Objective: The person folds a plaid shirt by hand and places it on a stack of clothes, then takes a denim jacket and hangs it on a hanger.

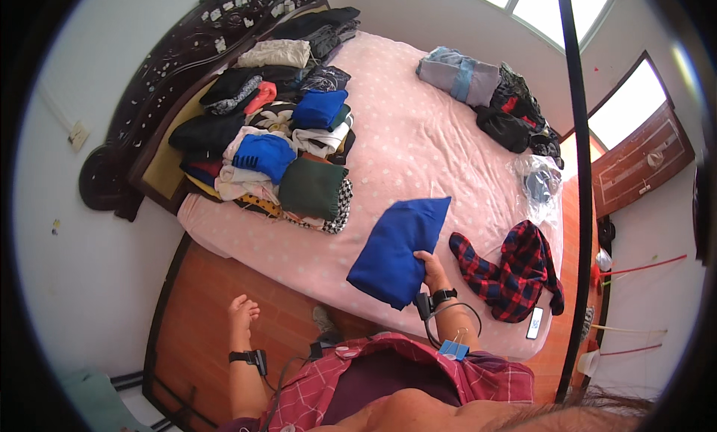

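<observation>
My right hand (431, 270) grips the near right edge of a folded royal-blue garment (396, 251), its thumb lying on top. The garment is a flat, roughly rectangular bundle over the near side of the bed; its exact kind cannot be made out. My left hand (243, 312) is off the bed's near side over the floor, holding nothing, with its fingers loosely bent and apart. Beyond it are piles of folded clothes, with a dark green folded garment (310, 188) and a blue folded garment (263, 157) on top. Right of my right hand lies a crumpled red-and-navy plaid garment (519, 271).
The bed (396, 118) has a pink dotted sheet and a dark carved headboard (160, 81) at left. A phone (535, 323) lies near its right corner. A clear plastic bag (539, 187) and more clothes (515, 122) line the right side. A dark vertical pole (580, 171) stands at right.
</observation>
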Demonstrator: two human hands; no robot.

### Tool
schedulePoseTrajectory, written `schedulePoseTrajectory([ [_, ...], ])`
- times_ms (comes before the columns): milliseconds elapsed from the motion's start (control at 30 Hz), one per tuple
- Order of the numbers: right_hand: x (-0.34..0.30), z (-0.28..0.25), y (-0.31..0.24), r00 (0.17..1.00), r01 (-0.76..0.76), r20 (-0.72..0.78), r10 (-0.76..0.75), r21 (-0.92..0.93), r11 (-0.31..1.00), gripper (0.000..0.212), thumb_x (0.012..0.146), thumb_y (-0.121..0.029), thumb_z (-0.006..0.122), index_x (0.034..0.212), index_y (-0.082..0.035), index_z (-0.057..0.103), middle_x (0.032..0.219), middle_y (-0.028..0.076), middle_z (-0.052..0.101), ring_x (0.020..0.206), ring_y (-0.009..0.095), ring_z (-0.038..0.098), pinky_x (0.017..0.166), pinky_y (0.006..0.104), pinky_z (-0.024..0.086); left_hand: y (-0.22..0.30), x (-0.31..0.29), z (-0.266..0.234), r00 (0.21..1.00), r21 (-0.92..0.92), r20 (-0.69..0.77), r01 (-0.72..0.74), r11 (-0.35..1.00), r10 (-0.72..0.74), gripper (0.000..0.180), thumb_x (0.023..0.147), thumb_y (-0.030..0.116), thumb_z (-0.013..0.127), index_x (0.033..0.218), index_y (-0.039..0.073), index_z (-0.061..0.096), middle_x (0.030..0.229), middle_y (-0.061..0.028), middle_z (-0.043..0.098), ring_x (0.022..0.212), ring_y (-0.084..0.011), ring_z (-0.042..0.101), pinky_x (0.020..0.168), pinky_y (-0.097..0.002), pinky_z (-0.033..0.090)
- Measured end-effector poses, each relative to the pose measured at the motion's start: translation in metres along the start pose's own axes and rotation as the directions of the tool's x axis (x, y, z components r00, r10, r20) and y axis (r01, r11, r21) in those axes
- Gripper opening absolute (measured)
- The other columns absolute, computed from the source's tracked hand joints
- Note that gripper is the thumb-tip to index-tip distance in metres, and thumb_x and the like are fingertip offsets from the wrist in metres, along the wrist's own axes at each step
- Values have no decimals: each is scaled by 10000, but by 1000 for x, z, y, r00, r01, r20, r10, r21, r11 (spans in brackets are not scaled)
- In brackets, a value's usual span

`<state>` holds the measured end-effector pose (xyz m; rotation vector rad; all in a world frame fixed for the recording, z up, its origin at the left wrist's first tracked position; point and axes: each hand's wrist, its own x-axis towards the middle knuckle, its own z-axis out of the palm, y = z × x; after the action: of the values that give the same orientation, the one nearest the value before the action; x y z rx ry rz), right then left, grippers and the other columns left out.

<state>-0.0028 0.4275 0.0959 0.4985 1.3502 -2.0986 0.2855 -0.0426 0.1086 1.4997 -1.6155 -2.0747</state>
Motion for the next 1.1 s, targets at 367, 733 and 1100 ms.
schedulePoseTrajectory([
  [367, 177, 27, 81, 998, 43, -43, -41, 44, 998, 466, 747, -100, 651, 1187, 24, 561, 1049, 134, 657, 905, 270, 647, 885, 408, 535, -110, 40, -1, 921, 298, 166, 293, 908, -352, 318, 878, 34, 600, 1179, -47, 535, 849, -129, 663, 641, -165, 650, 501, -276, 529],
  [733, 202, 20, 99, 995, -36, -87, 43, 78, 996, 504, 700, -86, 642, 1185, 28, 572, 1050, 147, 651, 901, 285, 632, 875, 413, 513, -95, 62, 11, 912, 433, 53, 346, 832, -406, 329, 896, 57, 582, 1204, -52, 541, 867, -116, 665, 666, -157, 654, 531, -255, 523],
  [1100, 186, 56, 88, 986, 131, -110, -125, 50, 990, 513, 699, -59, 654, 1198, 34, 582, 989, 123, 659, 867, 231, 632, 797, 345, 521, -92, 92, 78, 898, 617, 152, 240, 750, -413, 341, 898, 52, 565, 1211, -78, 531, 875, -136, 661, 672, -176, 654, 546, -275, 532],
])
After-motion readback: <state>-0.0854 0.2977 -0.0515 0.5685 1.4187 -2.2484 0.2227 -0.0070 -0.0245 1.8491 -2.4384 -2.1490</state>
